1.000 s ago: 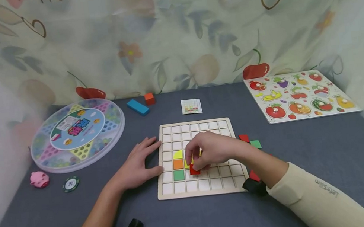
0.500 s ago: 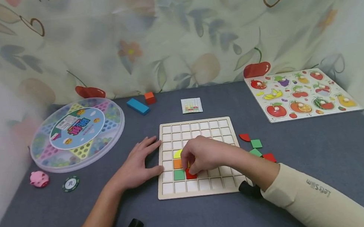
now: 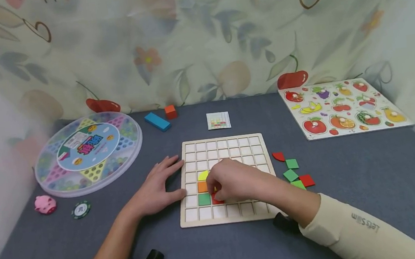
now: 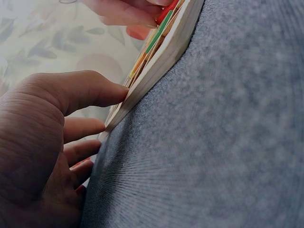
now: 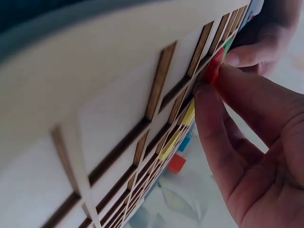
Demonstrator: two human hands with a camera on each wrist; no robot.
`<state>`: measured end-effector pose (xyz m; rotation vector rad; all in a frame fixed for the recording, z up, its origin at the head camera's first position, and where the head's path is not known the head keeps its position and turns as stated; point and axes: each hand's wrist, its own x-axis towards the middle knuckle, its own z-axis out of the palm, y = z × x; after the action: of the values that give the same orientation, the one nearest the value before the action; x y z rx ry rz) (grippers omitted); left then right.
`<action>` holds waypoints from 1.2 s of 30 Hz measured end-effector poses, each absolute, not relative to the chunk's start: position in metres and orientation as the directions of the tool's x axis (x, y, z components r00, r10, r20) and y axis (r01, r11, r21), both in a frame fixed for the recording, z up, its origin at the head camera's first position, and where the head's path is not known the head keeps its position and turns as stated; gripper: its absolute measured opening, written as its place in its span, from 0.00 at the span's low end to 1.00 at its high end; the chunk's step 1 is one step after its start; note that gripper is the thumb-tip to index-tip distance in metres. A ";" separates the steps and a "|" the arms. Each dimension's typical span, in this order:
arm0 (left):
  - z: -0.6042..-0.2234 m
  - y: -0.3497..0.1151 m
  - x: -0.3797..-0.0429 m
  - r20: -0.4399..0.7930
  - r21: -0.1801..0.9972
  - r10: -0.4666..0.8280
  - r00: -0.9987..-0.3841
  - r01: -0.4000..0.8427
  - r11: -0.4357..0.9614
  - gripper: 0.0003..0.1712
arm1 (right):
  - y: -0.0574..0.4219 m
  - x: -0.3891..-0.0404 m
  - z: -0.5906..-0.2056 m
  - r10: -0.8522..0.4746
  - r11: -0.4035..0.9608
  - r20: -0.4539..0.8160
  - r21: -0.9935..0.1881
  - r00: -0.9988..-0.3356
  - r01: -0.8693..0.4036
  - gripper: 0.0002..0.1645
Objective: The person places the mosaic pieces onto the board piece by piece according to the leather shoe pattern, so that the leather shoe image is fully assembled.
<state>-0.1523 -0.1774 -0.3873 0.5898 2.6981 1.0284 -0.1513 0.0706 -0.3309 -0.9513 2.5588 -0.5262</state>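
Note:
My right hand is over a wooden grid board, pinching a red square tile between thumb and fingers. In the right wrist view the tile tilts at a cell; how far it is seated I cannot tell. Left of it lies a green tile. An orange tile and a yellow tile sit above that green one. More yellow shows in the right wrist view, mostly hidden by the hand in the head view. My left hand rests with extended fingers against the board's left edge.
Right of the board lie loose red and green tiles. Behind it is a small pattern card. A round game box, pink pig, poker chip, blue block, orange cube and fruit puzzle surround it.
My right hand has moved slightly left and lowered the red tile to the cell beside the green tile. The forearm shift uncovers loose tiles at the right. My left hand stays put.

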 end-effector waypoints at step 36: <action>-0.388 -0.177 -0.152 -0.078 0.667 0.423 -0.903 0.268 0.695 0.45 | 0.206 -0.144 -0.311 -0.657 0.650 -0.267 -0.674 -0.705 -0.351 0.07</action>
<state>-0.1518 -0.1771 -0.3880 0.5549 2.6801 1.0016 -0.1436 0.2065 -0.3113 -0.7849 2.3722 -0.8221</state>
